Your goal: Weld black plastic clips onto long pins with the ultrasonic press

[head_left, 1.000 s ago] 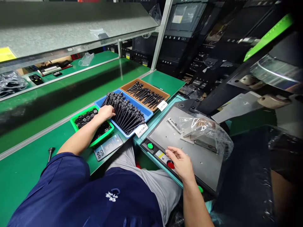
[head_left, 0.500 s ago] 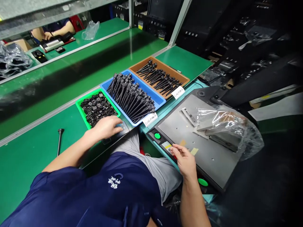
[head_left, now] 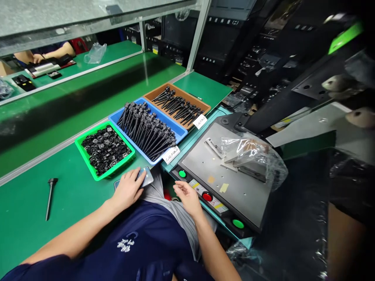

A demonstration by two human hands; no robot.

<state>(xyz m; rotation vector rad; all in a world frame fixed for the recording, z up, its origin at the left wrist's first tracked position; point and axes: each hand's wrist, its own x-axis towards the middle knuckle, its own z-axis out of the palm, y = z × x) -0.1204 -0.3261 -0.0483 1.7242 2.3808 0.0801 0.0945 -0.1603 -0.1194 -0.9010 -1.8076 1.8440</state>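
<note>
My left hand (head_left: 128,189) is closed over a flat, shiny phone (head_left: 148,177) at the front edge of the green table; one end of it shows past the fingers. To the right, my right hand (head_left: 189,199) hovers beside the front panel of a press-like machine (head_left: 218,168). Its fingers are curled together, and anything between them is too small to make out. Behind my left hand stands a green tray (head_left: 99,177) of small black parts. A blue tray (head_left: 183,134) with many black ribbed stalks adjoins it.
Beyond the blue tray, a brown tray (head_left: 208,107) holds more stalks. One black stalk (head_left: 50,199) lies alone at left. The machine has green buttons (head_left: 238,223), a red button (head_left: 207,196) and a plastic-covered fixture (head_left: 249,156). A person's arm (head_left: 58,50) rests on the far bench.
My left hand has drawn back from beside the green tray, now closed over the phone. My right hand has shifted left off the panel, uncovering the red button. The view has turned right.
</note>
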